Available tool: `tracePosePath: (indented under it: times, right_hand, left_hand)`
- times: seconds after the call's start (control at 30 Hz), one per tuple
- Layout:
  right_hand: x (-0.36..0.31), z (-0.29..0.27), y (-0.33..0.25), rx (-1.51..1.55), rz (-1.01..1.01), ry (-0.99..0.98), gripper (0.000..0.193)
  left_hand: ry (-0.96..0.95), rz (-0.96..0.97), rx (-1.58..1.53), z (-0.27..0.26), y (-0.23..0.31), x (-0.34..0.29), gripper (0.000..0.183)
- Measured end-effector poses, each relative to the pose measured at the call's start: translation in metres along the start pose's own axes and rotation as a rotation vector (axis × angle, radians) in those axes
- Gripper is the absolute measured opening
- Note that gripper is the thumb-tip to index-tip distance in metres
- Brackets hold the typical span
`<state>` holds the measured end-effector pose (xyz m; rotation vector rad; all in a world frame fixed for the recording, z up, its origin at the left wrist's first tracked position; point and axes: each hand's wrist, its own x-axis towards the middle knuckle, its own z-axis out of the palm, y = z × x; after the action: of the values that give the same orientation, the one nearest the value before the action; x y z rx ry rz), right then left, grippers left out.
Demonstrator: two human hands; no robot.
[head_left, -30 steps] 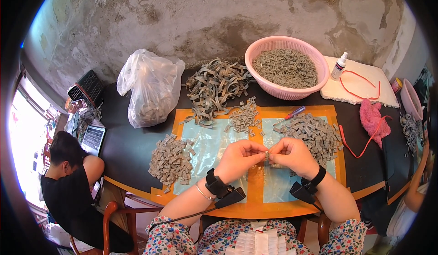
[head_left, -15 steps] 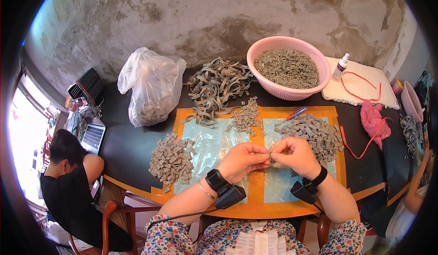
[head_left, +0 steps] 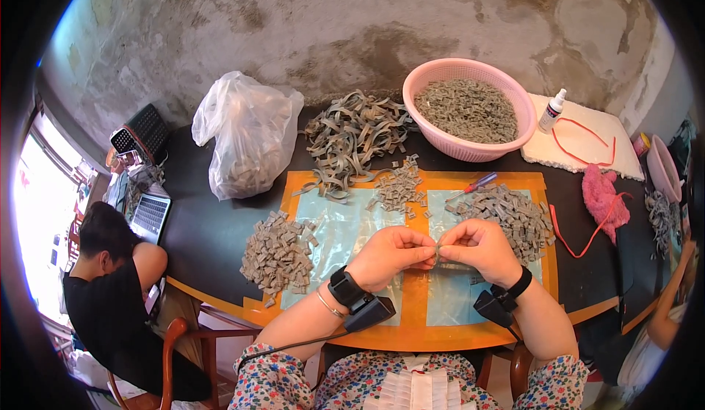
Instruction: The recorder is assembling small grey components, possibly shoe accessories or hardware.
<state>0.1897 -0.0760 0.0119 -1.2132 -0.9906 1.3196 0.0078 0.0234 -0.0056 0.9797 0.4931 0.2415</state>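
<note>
Grey piece (head_left: 438, 252) sits between the fingertips of both hands, above the taped sheet on the surface (head_left: 198, 226). The grip of the left hand (head_left: 385, 258) pinches it thumb against forefinger, and the grip of the right hand (head_left: 479, 248) closes on it the same way; little of it shows past the fingers, so its exact shape is hard to tell. Judging by the similar bits in the left pile (head_left: 277, 254) and right pile (head_left: 508, 223), it should be very light, small and firm, perhaps with a little give, and unlikely to break. Slipping or flicking away seems the likelier trouble. Opposite edges look best to hold, fingertip pads flat, with gentle pressure. The loose straps (head_left: 354, 142) beyond look softer and bend freely, so they would suit a fuller grasp.
</note>
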Motion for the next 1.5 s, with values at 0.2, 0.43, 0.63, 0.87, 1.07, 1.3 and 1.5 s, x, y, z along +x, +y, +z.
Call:
tracePosePath:
  times: [0.2,0.43,0.63,0.87,1.07,1.3,1.5]
  right_hand:
    - [-0.001,0.0,-0.005,0.005,0.024,-0.002,0.013]
    - [0.001,-0.006,-0.003,-0.029,0.051,-0.091,0.013]
    - [-0.001,-0.004,-0.005,-0.064,0.052,-0.101,0.013]
    - [-0.001,-0.001,-0.005,-0.078,0.024,-0.062,0.008]
    - [0.0,-0.003,-0.002,-0.112,-0.003,-0.086,0.008]
    - [-0.001,-0.003,-0.003,-0.115,-0.081,-0.127,0.008]
    - [-0.001,-0.001,0.005,-0.061,-0.148,-0.132,0.009]
  left_hand:
    - [-0.032,0.008,0.013,-0.001,0.002,-0.001,0.014]
    - [-0.047,-0.014,0.01,0.0,0.003,-0.003,0.014]
    - [-0.061,0.007,0.065,-0.001,0.002,-0.004,0.014]
    - [-0.034,0.016,0.061,0.002,0.005,-0.004,0.014]
    - [-0.058,0.025,0.036,0.003,0.005,-0.006,0.013]
    - [-0.102,0.034,-0.026,0.004,0.004,-0.007,0.011]
    - [-0.124,0.035,-0.08,0.005,0.003,-0.007,0.011]
